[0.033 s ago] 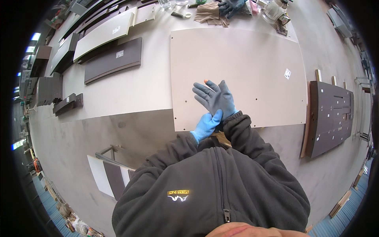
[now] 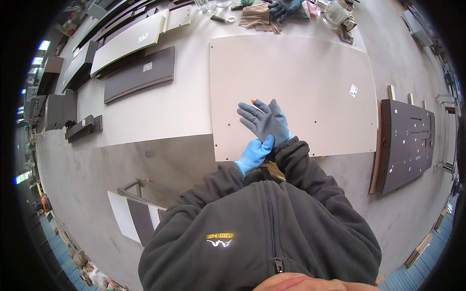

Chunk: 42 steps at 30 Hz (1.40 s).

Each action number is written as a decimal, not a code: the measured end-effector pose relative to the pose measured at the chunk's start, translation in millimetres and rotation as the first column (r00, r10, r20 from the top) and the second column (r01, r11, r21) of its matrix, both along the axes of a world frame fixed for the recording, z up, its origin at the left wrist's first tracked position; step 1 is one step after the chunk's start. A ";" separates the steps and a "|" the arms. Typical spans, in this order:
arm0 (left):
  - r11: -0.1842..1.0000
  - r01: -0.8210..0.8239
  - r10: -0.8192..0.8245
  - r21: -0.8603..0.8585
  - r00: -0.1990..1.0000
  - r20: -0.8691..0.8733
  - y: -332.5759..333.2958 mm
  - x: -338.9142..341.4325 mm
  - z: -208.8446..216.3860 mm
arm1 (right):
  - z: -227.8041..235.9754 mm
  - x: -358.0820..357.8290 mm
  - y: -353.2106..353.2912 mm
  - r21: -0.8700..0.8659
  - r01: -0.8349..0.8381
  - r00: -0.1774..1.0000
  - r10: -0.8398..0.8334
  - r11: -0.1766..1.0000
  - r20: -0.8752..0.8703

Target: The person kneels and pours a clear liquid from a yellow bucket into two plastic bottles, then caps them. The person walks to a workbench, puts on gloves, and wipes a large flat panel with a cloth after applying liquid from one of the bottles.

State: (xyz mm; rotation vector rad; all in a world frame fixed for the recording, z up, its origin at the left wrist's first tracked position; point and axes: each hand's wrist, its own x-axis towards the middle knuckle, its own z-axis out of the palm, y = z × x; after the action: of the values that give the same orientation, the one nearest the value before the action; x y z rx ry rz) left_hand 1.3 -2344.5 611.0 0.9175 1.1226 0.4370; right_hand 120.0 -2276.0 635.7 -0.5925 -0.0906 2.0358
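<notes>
My right hand (image 2: 272, 124) wears a work glove with a dark grey coated palm. Its fingers are spread and it holds nothing. One fingertip shows orange, as if bare through the glove. My left hand (image 2: 254, 153), in a bright blue glove, closes on the cuff (image 2: 286, 142) of the right glove at the wrist; its thumb lies across the heel of that palm. Both hands are above the near edge of a large beige panel (image 2: 291, 72), which has several small holes and a white label (image 2: 353, 90).
Dark panel (image 2: 141, 75) and pale panel (image 2: 128, 43) pieces lie on the white table at left. At the far edge are a brown cloth (image 2: 256, 17), dark gloves (image 2: 285, 8) and a clear jar (image 2: 336, 13). A stack of dark boards (image 2: 407, 140) stands at right.
</notes>
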 end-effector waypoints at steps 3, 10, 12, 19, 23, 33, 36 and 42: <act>0.999 0.052 -0.052 -0.009 0.997 0.059 -2.2 -7.6 -9.3 | -15.3 5.3 -3.8 0.018 -0.005 0.996 0.003 1.000 0.084; 0.722 -0.566 0.687 0.398 0.649 -0.325 -41.6 -90.3 -74.3 | -104.2 201.8 2.6 0.410 0.087 0.219 -0.419 0.908 0.881; 0.763 -0.321 0.639 0.561 0.238 -0.732 -59.5 -109.7 -105.1 | -126.1 300.8 -6.2 0.409 0.211 -0.261 -0.352 0.888 0.899; 0.461 -0.868 0.817 -0.185 0.497 -0.294 -63.3 -130.5 -166.1 | -127.2 501.2 -78.2 0.064 0.418 -0.877 0.385 0.906 0.286; 0.457 -0.880 0.794 -0.133 0.471 -0.385 -52.7 -125.0 -160.5 | -137.2 497.2 -29.4 0.156 0.116 -0.961 0.071 0.981 0.267; 0.354 -0.896 0.838 -0.266 0.431 -0.336 -45.7 -131.6 -157.0 | -155.6 346.7 241.2 0.501 -0.380 -0.553 -0.625 0.777 0.550; 0.363 -0.894 0.849 -0.261 0.433 -0.303 -39.6 -138.5 -156.3 | -151.9 279.8 328.5 0.536 -0.296 -0.270 -0.607 0.791 0.747; 0.394 -0.878 0.831 -0.273 0.467 -0.302 -27.9 -156.5 -145.5 | -134.3 187.3 482.1 0.508 -0.117 0.139 -0.492 0.854 0.859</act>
State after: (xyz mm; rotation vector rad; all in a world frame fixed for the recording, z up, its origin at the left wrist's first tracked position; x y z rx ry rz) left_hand -155.2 -2372.4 465.5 -0.1135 1.6981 0.9720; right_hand 307.3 -1793.9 501.4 -1.4612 -1.2293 0.8991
